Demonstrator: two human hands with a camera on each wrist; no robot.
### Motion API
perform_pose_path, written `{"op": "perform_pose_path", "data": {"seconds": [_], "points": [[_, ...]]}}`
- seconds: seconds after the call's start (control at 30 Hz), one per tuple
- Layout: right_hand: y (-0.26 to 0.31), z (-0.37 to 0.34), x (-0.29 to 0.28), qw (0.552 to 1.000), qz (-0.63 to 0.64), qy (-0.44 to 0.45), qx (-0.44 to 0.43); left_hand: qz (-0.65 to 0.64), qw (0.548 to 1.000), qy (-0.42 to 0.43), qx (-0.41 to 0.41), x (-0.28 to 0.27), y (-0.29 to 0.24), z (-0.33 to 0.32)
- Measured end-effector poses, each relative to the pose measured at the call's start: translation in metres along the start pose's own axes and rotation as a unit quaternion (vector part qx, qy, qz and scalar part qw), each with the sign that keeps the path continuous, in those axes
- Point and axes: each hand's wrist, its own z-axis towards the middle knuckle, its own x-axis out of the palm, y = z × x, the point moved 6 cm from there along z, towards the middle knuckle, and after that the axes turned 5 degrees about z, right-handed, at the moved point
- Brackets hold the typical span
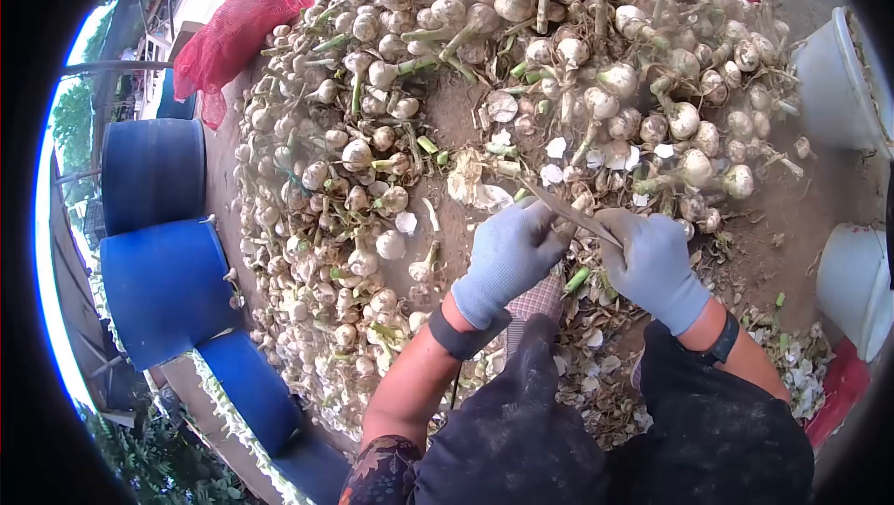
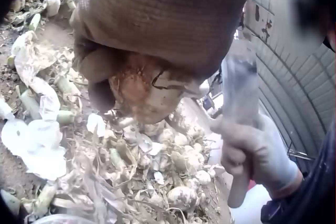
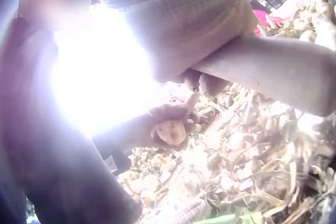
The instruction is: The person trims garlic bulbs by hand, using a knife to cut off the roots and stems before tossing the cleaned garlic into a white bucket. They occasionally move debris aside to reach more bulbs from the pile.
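My gloved left hand (image 1: 514, 252) grips a garlic bulb (image 2: 146, 95), fingers curled round it and its soil-stained side showing in the left wrist view. From above, the bulb is hidden under that hand. In the gloved right hand (image 1: 652, 261) is a knife (image 1: 575, 213) with a broad flat blade, its tip pointing towards the left hand. The left wrist view shows the right hand's fingers wrapped about the knife's handle (image 2: 239, 188). Both hands are close together over loose peelings (image 1: 596, 356) and cut stalks.
Garlic bulbs (image 1: 358, 156) with stalks lie heaped in front and to the left. Blue barrels (image 1: 168, 286) stand at the left, white buckets (image 1: 843, 86) at the right. A red mesh bag (image 1: 237, 34) lies at the far left.
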Motion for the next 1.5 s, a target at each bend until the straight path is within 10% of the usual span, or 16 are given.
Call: {"op": "perform_pose_path", "data": {"seconds": [0.13, 0.23, 0.3, 0.4, 0.5, 0.6, 0.77, 0.87, 1.3, 1.37, 1.43, 1.5], "points": [[-0.049, -0.037, 0.048, 0.964, -0.111, 0.178, 0.161, 0.178, 0.976, -0.096, 0.077, -0.039, -0.023, -0.030], [-0.042, -0.045, 0.038, 0.979, 0.047, 0.080, 0.182, 0.231, 0.942, -0.177, 0.166, -0.039, -0.041, -0.035], [-0.038, -0.041, 0.042, 0.976, 0.069, 0.094, 0.186, -0.021, 0.992, -0.090, 0.091, -0.024, -0.031, -0.034], [-0.037, -0.057, 0.056, 0.765, 0.402, 0.206, 0.460, -0.236, 0.968, 0.016, -0.090, 0.014, 0.010, -0.047], [-0.043, -0.056, 0.056, 0.814, 0.342, 0.205, 0.423, -0.181, 0.974, 0.096, -0.099, 0.036, 0.020, -0.055], [-0.022, -0.036, 0.048, 0.973, 0.107, 0.122, 0.166, -0.297, 0.948, 0.092, -0.068, 0.056, 0.020, -0.057], [0.005, -0.029, 0.024, 0.996, 0.014, 0.078, 0.032, -0.456, 0.855, 0.148, -0.196, 0.053, 0.029, -0.054], [0.023, -0.030, 0.021, 0.991, -0.030, 0.056, -0.117, -0.409, 0.889, 0.126, -0.163, 0.048, 0.029, -0.058], [0.001, -0.027, 0.037, 0.990, -0.063, 0.050, -0.117, -0.341, 0.923, 0.108, -0.143, 0.034, 0.017, -0.059], [-0.065, -0.031, 0.044, 0.975, -0.192, 0.072, 0.081, -0.242, 0.947, 0.210, 0.003, -0.001, -0.043, -0.064], [-0.050, -0.033, -0.008, 0.992, -0.094, -0.025, 0.080, -0.314, 0.913, 0.140, -0.218, -0.013, 0.004, -0.073], [-0.025, -0.034, -0.041, 0.996, -0.026, -0.068, 0.057, 0.114, 0.968, 0.131, -0.180, -0.035, 0.092, -0.091]]}}
